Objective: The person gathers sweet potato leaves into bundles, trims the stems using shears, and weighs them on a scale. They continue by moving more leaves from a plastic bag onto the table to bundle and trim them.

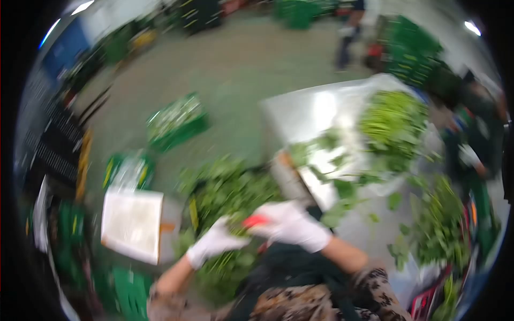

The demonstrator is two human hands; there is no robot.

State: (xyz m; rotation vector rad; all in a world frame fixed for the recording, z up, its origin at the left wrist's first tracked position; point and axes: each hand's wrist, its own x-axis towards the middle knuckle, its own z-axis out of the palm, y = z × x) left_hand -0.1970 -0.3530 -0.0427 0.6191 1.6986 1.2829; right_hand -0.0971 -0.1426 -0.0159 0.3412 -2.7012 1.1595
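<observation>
Both my hands wear white gloves and meet over a heap of leafy greens in front of my body. In my right hand is a small red object, held at the fingertips; blur hides its exact kind. My left hand curls round a bit of greenery just left of the red object. The two hands are close together, fingertips nearly touching. More leaves spread below my left wrist.
To the right, a metal table carries a pile of green stems and loose leaves. More leafy bunches lie nearer me. A white-topped box and a green crate stand left. A co-worker stands at right.
</observation>
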